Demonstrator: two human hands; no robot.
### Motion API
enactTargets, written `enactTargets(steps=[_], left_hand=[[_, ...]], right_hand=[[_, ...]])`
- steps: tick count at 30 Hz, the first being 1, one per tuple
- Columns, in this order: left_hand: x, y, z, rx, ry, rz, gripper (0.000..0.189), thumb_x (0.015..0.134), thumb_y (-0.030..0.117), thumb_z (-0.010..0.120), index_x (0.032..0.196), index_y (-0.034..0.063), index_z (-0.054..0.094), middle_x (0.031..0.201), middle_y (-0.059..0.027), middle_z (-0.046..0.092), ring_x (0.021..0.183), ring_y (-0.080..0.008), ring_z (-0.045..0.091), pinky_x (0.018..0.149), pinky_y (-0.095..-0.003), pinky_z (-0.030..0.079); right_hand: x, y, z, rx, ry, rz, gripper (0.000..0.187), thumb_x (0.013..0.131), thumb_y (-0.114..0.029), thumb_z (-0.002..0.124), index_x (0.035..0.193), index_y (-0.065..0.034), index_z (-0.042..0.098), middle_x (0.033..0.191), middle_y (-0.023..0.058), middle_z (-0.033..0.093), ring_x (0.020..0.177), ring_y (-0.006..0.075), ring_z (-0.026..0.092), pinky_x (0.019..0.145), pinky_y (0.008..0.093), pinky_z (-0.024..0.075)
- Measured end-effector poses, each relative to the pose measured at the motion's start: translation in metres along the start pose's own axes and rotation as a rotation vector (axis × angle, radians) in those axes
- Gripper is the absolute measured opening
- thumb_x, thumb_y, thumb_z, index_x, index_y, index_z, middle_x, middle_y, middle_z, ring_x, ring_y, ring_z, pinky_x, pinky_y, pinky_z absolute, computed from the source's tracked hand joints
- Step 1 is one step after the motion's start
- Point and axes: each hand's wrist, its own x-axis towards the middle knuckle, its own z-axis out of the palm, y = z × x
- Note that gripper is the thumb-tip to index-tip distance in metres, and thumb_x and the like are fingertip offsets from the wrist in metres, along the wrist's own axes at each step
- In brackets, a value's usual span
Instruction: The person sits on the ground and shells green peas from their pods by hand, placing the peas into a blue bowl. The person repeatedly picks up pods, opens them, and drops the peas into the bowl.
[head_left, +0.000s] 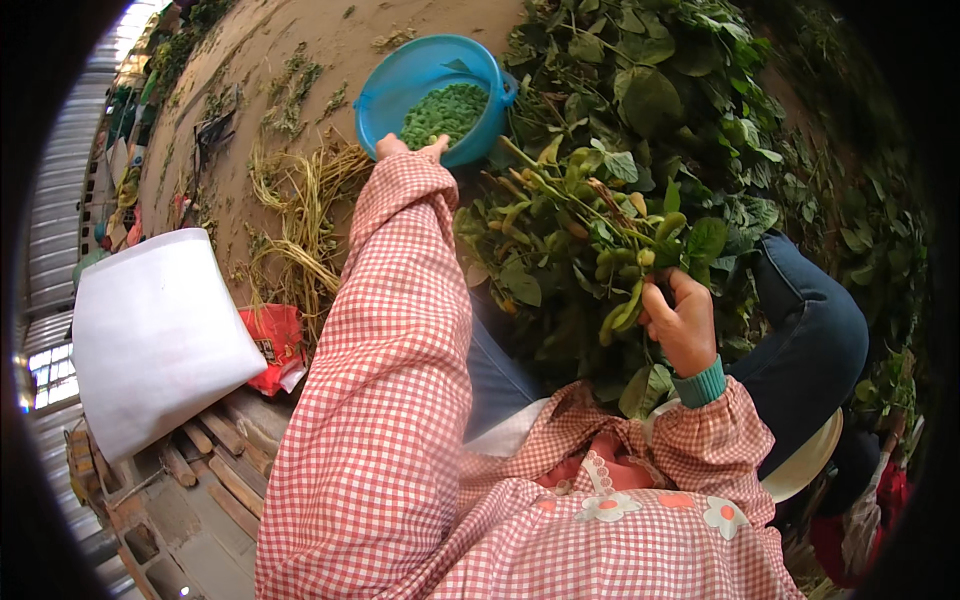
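Observation:
My left hand (412, 147) reaches over the near rim of a blue plastic basin (369, 97), its fingers apart and a pale green bean near the fingertips. Inside the basin lies a heap of shelled green beans (450, 112). My right hand (681, 319) pinches a stem of a green soybean plant (585, 232) above my lap. Plump green pods (624, 311) hang beside its thumb, and some other pods look yellowish. Leaves partly hide the fingertips of this hand.
A large pile of leafy plants (652, 82) lies ahead and to the right. Stripped yellow stalks (300, 217) lie on the ground left of the basin. At the left are a white sack (161, 337), a red packet (274, 345) and wooden sticks (232, 480) by some bricks.

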Motion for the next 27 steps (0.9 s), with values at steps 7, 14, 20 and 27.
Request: enactTargets(steps=[7,14,20,27], left_hand=[[-0.056,-0.009,-0.012,0.393,-0.463,0.068,0.023,0.088,0.003,0.042,0.109,-0.0039,0.046,0.096,-0.0148,0.054,0.075,-0.0175,0.054,0.056,-0.0255,0.047],[-0.184,-0.097,-0.109,1.123,-1.292,-0.003,0.015,0.081,0.004,0.052,0.09,0.0003,0.063,0.082,-0.0071,0.064,0.064,-0.0102,0.059,0.056,-0.0228,0.049],[-0.161,-0.121,-0.149,1.641,-0.98,0.925,0.017,0.073,0.001,0.06,0.09,0.0007,0.058,0.082,-0.0106,0.06,0.071,-0.0214,0.061,0.065,-0.0295,0.049],[-0.14,-0.122,-0.164,1.747,-0.985,0.943,0.025,0.068,-0.003,0.064,0.09,0.0009,0.053,0.084,-0.0103,0.056,0.074,-0.0229,0.059,0.064,-0.0311,0.048]], right_hand=[[-0.003,0.009,0.006,-0.063,0.018,-0.071,0.019,0.08,-0.013,0.056,0.081,0.0057,0.06,0.054,0.0085,0.058,0.049,0.012,0.056,0.047,0.0254,0.0417],[-0.009,0.016,0.013,-0.067,-0.012,-0.16,0.014,0.081,-0.01,0.056,0.085,0.0031,0.06,0.059,0.0065,0.058,0.05,0.0089,0.054,0.047,0.024,0.0427],[-0.004,0.016,0.008,-0.224,-0.028,-0.207,0.013,0.077,-0.009,0.056,0.08,0.0029,0.059,0.062,0.0132,0.06,0.054,0.0171,0.058,0.051,0.0286,0.0449],[0.001,0.008,-0.002,-0.275,0.204,-0.363,0.019,0.077,-0.008,0.055,0.094,-0.0009,0.062,0.068,0.0141,0.062,0.058,0.02,0.061,0.054,0.0286,0.0464]])
